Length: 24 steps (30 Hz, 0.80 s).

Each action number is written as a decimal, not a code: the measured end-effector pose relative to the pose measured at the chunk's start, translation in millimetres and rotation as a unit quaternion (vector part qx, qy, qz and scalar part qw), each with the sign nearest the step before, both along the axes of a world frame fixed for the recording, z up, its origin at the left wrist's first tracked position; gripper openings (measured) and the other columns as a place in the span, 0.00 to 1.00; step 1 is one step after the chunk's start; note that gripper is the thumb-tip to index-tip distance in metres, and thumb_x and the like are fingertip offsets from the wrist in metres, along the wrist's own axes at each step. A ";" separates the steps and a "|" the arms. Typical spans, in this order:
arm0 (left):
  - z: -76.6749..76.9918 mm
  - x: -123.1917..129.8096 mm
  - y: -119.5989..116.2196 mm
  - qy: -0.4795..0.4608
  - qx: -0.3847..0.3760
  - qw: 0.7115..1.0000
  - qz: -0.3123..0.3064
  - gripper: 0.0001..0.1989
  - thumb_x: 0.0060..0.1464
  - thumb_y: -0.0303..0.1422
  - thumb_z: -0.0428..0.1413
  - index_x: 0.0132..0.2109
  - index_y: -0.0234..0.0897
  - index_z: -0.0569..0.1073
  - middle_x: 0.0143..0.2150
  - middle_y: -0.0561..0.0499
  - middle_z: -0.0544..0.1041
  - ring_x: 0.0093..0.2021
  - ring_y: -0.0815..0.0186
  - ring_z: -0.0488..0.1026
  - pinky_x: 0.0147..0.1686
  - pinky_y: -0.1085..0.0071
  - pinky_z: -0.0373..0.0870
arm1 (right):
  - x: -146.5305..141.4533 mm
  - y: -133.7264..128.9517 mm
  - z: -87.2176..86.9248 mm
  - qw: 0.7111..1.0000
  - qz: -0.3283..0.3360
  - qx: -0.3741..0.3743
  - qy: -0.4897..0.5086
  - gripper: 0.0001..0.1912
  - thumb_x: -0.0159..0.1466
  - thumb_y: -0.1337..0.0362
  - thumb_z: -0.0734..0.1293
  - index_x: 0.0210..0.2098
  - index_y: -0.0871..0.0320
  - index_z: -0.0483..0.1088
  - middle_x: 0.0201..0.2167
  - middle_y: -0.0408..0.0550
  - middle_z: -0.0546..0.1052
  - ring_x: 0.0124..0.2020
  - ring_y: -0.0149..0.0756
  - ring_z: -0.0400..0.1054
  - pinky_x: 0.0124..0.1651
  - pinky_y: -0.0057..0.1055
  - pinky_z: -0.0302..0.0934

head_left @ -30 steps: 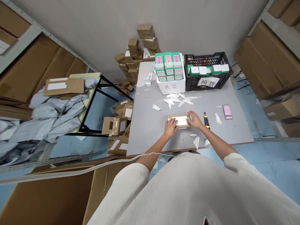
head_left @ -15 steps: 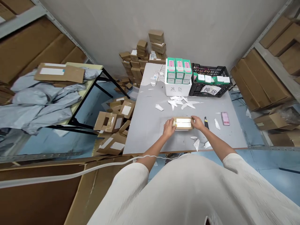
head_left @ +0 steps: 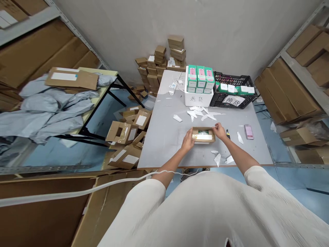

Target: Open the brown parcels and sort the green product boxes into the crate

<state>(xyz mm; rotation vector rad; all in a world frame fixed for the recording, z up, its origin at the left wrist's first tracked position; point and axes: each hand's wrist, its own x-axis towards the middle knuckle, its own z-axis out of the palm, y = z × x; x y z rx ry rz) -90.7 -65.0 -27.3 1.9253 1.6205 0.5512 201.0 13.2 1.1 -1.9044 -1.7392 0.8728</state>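
A small cardboard box (head_left: 205, 140) lies on the grey table (head_left: 161, 137) in front of me. Its far flap is lifted, and something green and white shows inside; a white label covers the near flap. My left hand (head_left: 188, 139) grips the box's left end with fingers wrapped round it. At the far right corner, my right hand (head_left: 219, 130) has its fingers closed on the box's edge or flap. Just past that hand lies a black and yellow utility knife (head_left: 228, 133), partly covered by my right hand and wrist.
Torn paper scraps (head_left: 196, 112) lie around the box. Behind stand a white bin (head_left: 197, 100) of green boxes and a black crate (head_left: 232, 103). A pink pixelated item (head_left: 248, 131) is at right. Opened cartons (head_left: 128, 133) fill the floor at left; grey bags (head_left: 51, 109) cover a side table.
The far flap of the cardboard box has come up, uncovering the green and white contents. My right hand has shifted slightly up and right along with the view.
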 end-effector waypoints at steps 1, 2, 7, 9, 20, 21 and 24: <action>0.5 0.0 -1.1 0.004 0.001 1.000 -0.001 0.44 0.65 0.29 0.57 0.82 0.39 0.48 0.79 0.37 0.62 0.76 0.48 0.65 0.70 0.53 0.70 | -1.7 4.1 0.1 1.000 -0.017 -0.005 -0.003 0.15 0.70 0.52 0.65 0.52 0.51 0.68 0.43 0.52 0.84 0.46 0.51 0.78 0.49 0.42 0.70; 1.0 0.0 -2.2 0.010 0.000 1.000 -0.004 0.41 0.66 0.29 0.57 0.81 0.39 0.52 0.78 0.37 0.64 0.75 0.48 0.66 0.70 0.53 0.71 | -3.2 8.1 -0.5 1.000 -0.030 -0.007 -0.007 0.15 0.70 0.51 0.66 0.51 0.51 0.68 0.41 0.52 0.84 0.44 0.51 0.77 0.47 0.41 0.69; 2.0 0.2 -7.5 0.044 -0.008 0.998 -0.049 0.29 0.65 0.24 0.56 0.71 0.40 0.68 0.70 0.40 0.74 0.71 0.50 0.69 0.69 0.52 0.71 | -4.1 18.1 -16.9 0.998 -0.053 0.004 -0.030 0.13 0.70 0.49 0.65 0.44 0.51 0.69 0.34 0.50 0.80 0.38 0.49 0.72 0.44 0.39 0.66; 0.6 -0.2 -8.8 0.046 -0.003 0.997 -0.066 0.28 0.65 0.23 0.55 0.70 0.41 0.69 0.70 0.41 0.74 0.70 0.51 0.69 0.69 0.51 0.71 | -3.0 15.3 -27.4 0.998 -0.049 -0.012 -0.045 0.11 0.71 0.54 0.63 0.44 0.52 0.72 0.36 0.50 0.80 0.40 0.48 0.72 0.48 0.39 0.67; 16.3 6.1 -12.6 0.102 0.008 0.994 -0.043 0.22 0.68 0.30 0.56 0.67 0.43 0.72 0.65 0.40 0.76 0.70 0.50 0.67 0.69 0.49 0.58 | -0.6 -4.7 -31.1 0.985 0.097 -0.028 -0.140 0.23 0.77 0.60 0.57 0.57 0.56 0.82 0.54 0.56 0.80 0.57 0.46 0.71 0.62 0.36 0.63; 20.9 6.6 -13.6 0.095 0.009 0.995 -0.039 0.20 0.70 0.33 0.55 0.66 0.43 0.73 0.62 0.41 0.78 0.68 0.50 0.69 0.68 0.50 0.58 | 0.5 -4.7 -27.1 0.983 0.108 -0.036 -0.147 0.24 0.77 0.59 0.56 0.58 0.55 0.82 0.56 0.56 0.80 0.57 0.47 0.71 0.62 0.36 0.63; 32.8 7.0 -15.0 0.071 0.003 0.997 -0.043 0.15 0.74 0.36 0.51 0.61 0.44 0.77 0.53 0.44 0.82 0.61 0.53 0.74 0.66 0.51 0.58 | 0.9 -6.9 -17.4 0.975 0.127 -0.055 -0.171 0.23 0.77 0.58 0.57 0.58 0.54 0.81 0.60 0.55 0.80 0.58 0.48 0.72 0.59 0.36 0.63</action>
